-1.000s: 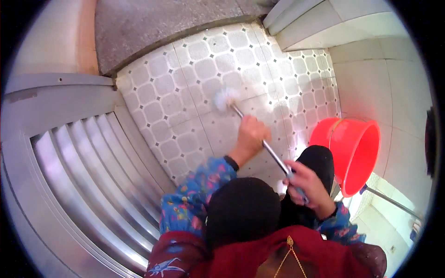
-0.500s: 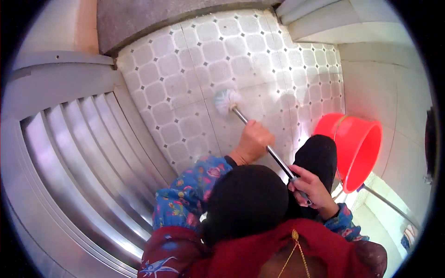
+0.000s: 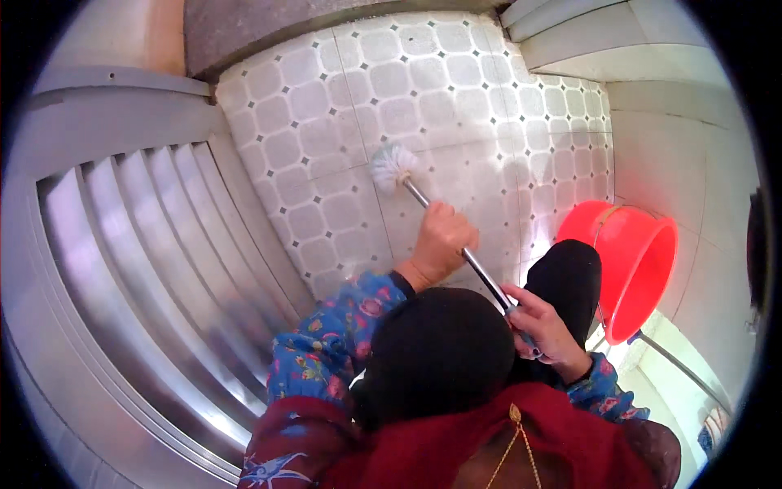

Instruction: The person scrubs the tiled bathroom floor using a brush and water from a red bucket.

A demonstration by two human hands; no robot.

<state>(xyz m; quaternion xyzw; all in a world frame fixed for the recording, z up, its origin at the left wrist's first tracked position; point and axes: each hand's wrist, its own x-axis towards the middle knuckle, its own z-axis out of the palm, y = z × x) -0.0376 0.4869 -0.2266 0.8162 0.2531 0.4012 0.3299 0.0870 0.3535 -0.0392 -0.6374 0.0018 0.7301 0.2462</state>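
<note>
A long-handled scrubbing brush point(image 3: 487, 279) slants across the middle, its round white bristle head point(image 3: 394, 165) against the tiled floor point(image 3: 326, 213). My left hand point(image 3: 440, 243) is wrapped round the metal shaft, a short way behind the bristles. Closer to my body, my right hand point(image 3: 547, 328) grips the grey end of the handle, thumb along the top. Both arms wear blue flowered sleeves. My black-clad knees are bent up between the arms, beneath the handle.
On the right a red bucket point(image 3: 617, 265) lies tipped beside my knee, its mouth facing right. A grey louvred door point(image 3: 155, 269) stands along the left. A dark raised sill point(image 3: 269, 28) crosses the far edge, and a thin pole point(image 3: 684, 367) rests behind the bucket.
The brush head has shifted slightly left and away from me across the tiles, with both hands still on the handle. The view has also shifted a little.
</note>
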